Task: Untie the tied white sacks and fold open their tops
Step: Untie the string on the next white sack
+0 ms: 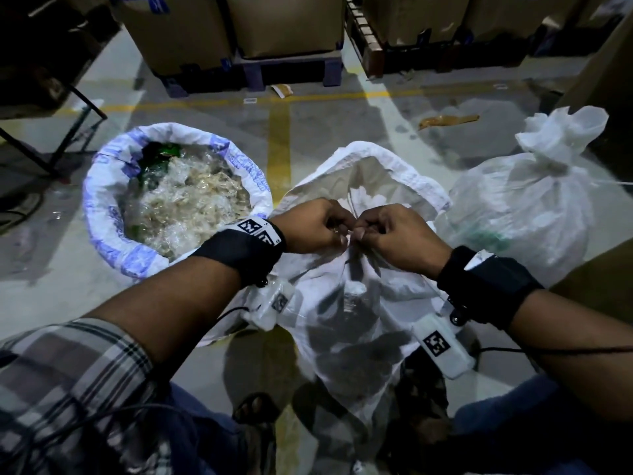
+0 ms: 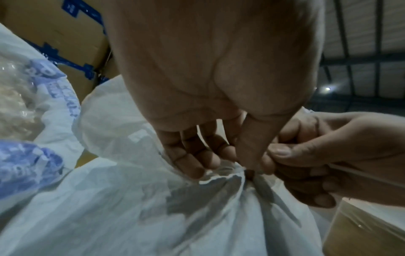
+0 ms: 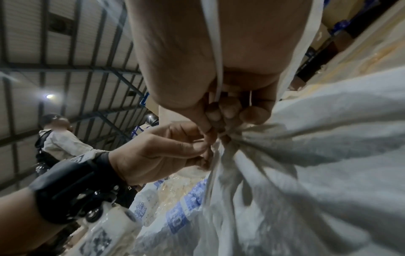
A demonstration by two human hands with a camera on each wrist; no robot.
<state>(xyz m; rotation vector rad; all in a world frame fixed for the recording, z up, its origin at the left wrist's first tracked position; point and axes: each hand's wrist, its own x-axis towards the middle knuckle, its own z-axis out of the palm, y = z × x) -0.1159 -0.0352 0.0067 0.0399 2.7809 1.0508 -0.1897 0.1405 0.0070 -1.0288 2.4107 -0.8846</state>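
Observation:
A white sack [image 1: 342,303] stands right in front of me, its neck [image 2: 238,173] gathered and bound by a thin white tie [image 3: 215,52]. Above the neck the sack's loose top [image 1: 373,166] fans out. My left hand [image 1: 337,231] and right hand [image 1: 363,233] meet at the neck, fingers curled. Each pinches the tie at the knot. In the left wrist view my left hand [image 2: 241,164] presses thumb to fingertips on the knot. In the right wrist view the tie runs across the palm of my right hand [image 3: 219,126]. A second white sack [image 1: 524,207] stands tied at the right.
To the left stands an open sack [image 1: 102,186] with blue print and a rolled-down rim, full of clear plastic scraps. Cardboard boxes on pallets [image 1: 291,63] line the back, and a dark metal stand [image 1: 68,125] is at far left. Another person [image 3: 57,138] stands beyond.

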